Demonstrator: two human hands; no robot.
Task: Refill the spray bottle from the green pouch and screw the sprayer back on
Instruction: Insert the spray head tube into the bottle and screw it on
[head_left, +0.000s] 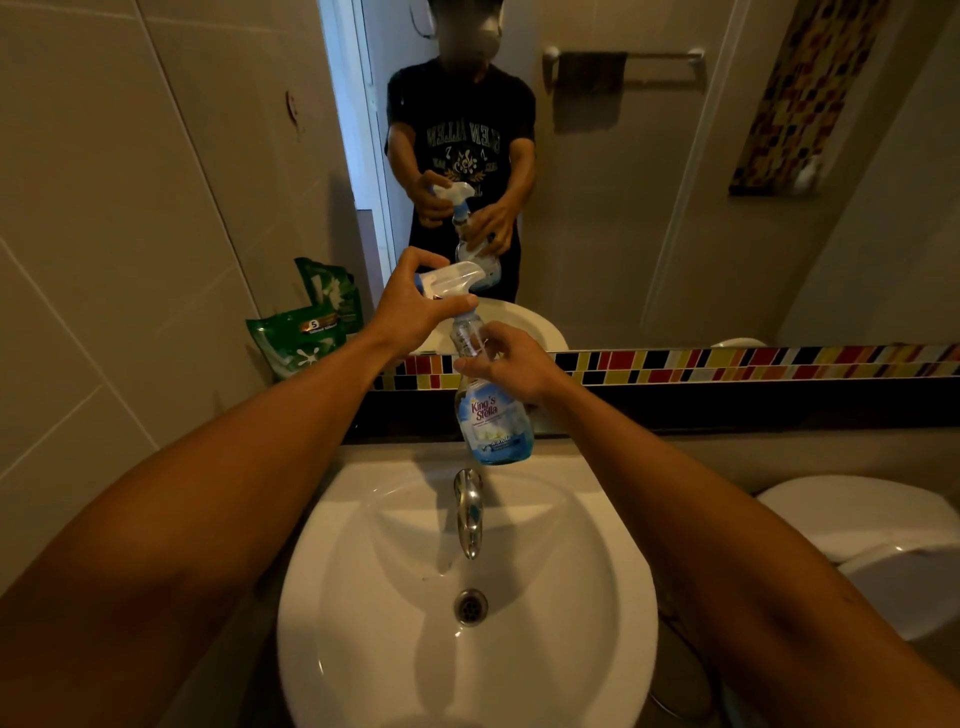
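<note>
Clear plastic makes the spray bottle (485, 400) look light and a little soft in the wall, so a hard squeeze would probably dent it. It is held up in the air over the sink (363, 649), behind the tap (469, 512). The right hand (511, 366) has its grip closed around the narrow upper part of the bottle, above the blue label, which seems the stiffest place to hold. The left hand (415, 299) has its grip closed on the white sprayer (449, 278) at the neck. Little liquid shows inside, so I judge it is light. The green pouch (298, 340) stands on the counter at the left wall; it will be floppy, and is best taken near its top.
</note>
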